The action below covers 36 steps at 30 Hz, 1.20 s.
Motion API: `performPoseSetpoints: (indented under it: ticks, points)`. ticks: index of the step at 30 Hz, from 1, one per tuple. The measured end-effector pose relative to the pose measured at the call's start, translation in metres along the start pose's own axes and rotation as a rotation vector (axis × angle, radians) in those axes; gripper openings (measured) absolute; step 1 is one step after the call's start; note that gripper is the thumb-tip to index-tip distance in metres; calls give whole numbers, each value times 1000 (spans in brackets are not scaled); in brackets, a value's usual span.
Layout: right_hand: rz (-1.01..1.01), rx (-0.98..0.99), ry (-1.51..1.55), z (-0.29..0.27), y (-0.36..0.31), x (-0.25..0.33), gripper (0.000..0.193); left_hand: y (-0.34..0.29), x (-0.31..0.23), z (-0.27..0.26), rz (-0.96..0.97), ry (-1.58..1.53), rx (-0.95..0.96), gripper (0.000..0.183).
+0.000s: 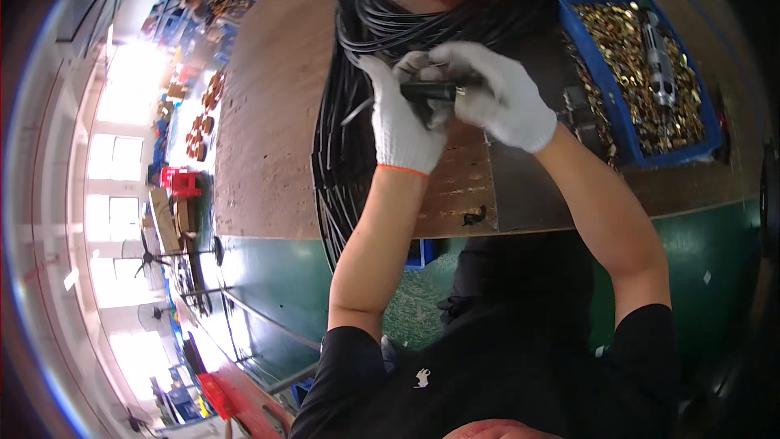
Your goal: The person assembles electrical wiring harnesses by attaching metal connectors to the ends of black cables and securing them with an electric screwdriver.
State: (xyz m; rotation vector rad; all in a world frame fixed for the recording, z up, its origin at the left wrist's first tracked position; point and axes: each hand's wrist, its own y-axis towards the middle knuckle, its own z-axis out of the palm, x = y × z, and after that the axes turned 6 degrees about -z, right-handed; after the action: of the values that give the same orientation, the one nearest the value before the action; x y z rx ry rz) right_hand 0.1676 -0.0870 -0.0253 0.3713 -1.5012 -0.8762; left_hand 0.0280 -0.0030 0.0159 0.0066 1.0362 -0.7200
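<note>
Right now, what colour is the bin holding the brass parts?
Blue; the bin shows best in the head view, right of the gloved hands.

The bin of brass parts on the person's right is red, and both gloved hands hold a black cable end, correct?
Not quite: the head view shows the bin is blue, not red. It does sit on the person's right, and the left hand and right hand do hold a black cable end.

Both hands are in white knit work gloves, kinda fuzzy cotton type. The left hand [400, 126] glove has a thin orange trim at the cuff; the right hand [497, 93] glove's cuff looks plain white. Forearms bare below the gloves. Black short-sleeved shirt, small white emblem on the chest.
</note>
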Motion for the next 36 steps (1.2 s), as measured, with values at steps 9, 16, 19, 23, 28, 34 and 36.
performPoseSetpoints:
  ticks: [9,16,19,23,28,34,36]
  points:
    - [-384,115,-482,11,-2,23,46,-28,20,5,-243,-255,136,75]
    - [-462,108,-503,8,-2,28,43,-18,41,-2,-328,-381,254,84]
    - [-489,153,-541,10,-1,32,41,-17,44,-9,-324,-464,329,80]
    - [-406,159,-481,13,-1,20,35,-16,48,-9,-336,-379,213,80]
    - [217,-727,435,-35,11,-2,31,-47,30,-30,-33,346,131,71]
    - [264,-812,350,-39,16,-14,55,-90,-50,-114,580,1664,-488,27]
    - [253,-737,291,-28,18,-5,40,-107,-54,-116,413,1724,-423,28]
